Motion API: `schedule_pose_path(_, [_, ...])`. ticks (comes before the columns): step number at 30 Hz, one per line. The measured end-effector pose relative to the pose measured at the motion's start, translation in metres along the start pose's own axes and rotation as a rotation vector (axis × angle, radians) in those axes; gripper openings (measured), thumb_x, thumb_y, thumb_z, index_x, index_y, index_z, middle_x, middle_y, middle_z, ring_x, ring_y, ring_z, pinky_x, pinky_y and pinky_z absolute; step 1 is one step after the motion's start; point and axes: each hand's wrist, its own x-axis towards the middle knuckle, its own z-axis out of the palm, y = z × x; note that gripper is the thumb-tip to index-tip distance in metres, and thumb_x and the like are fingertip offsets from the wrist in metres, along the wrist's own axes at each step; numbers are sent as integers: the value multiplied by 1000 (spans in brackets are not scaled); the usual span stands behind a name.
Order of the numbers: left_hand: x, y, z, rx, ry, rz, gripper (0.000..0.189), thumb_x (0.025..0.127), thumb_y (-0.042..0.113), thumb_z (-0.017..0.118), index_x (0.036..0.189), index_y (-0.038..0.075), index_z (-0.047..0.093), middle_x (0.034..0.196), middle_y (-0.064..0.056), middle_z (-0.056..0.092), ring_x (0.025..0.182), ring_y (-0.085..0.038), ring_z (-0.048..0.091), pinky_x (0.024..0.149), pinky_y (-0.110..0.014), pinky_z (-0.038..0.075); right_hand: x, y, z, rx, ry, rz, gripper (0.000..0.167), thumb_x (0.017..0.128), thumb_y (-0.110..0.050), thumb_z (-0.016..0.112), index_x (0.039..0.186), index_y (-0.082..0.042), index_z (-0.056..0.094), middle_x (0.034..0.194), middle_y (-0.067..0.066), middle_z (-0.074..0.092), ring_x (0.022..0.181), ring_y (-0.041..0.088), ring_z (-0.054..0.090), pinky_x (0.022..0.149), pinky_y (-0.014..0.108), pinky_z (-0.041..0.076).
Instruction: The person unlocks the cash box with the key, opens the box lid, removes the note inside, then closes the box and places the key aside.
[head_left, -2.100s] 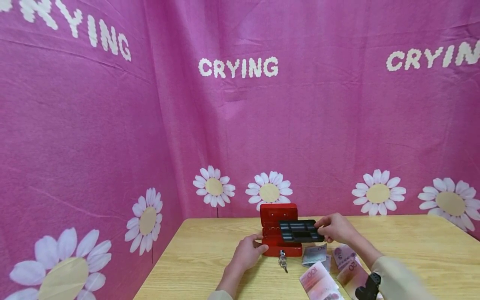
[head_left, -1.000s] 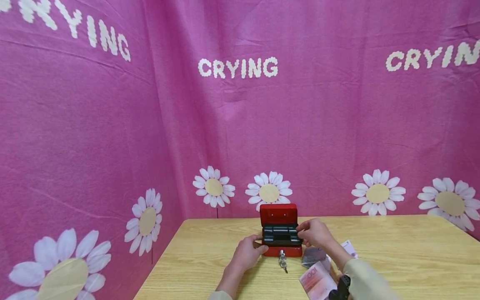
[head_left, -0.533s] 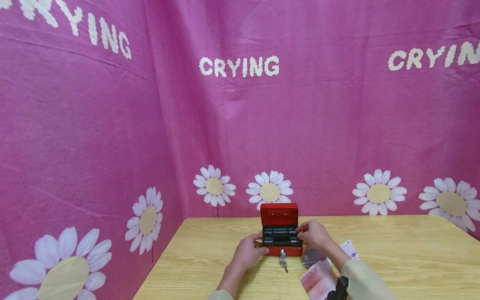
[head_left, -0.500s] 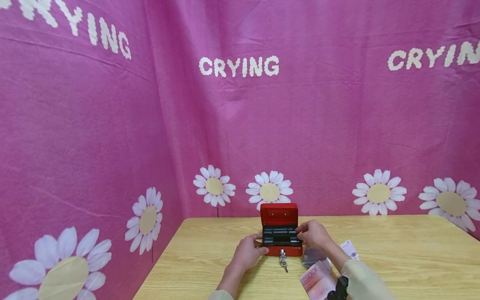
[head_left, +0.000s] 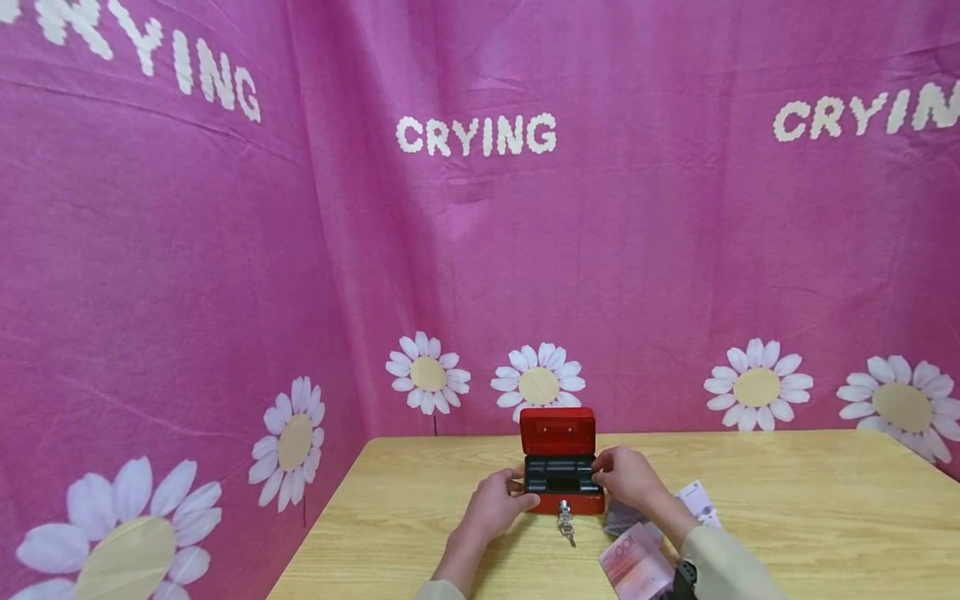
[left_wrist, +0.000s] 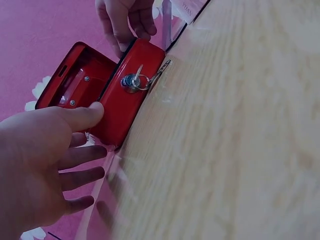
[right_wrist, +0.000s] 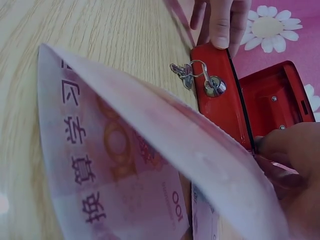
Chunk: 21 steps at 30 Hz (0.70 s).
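A small red cash box [head_left: 547,504] stands on the table with its lid raised. Inside it sits a black compartment tray [head_left: 562,479]. My left hand [head_left: 493,504] holds the box's front left corner, thumb on the front face; its other fingers extend along the left side. My right hand [head_left: 628,477] pinches the tray's right edge at the box's right end, where the fingertips are partly hidden. Keys on a ring [left_wrist: 152,80] hang from the lock [left_wrist: 131,81], one key inserted.
Pink 100 banknotes [head_left: 633,560], a greyish note [head_left: 621,518] and a pale violet note [head_left: 699,502] lie on the wooden table [head_left: 420,475] right of the box, partly under my right forearm. In the right wrist view a folded banknote [right_wrist: 115,165] covers much of the picture. Behind hangs a pink curtain [head_left: 637,250].
My right hand has brought the tray left from above the notes and lowered it into the box. It now sits slightly lower than half a second ago. My left hand has stayed put.
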Motion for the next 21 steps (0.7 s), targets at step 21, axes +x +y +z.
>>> schedule_pose_path(21, [17,19,-17,43,27,-11,55,93,33,69,139,7,55,136,-12,61,123,-33,57,101,-53,48,1,-1,-7,137,163,-32,31,87,-6,64,115,8,65,103,21,70,93,34,69,85,48,55])
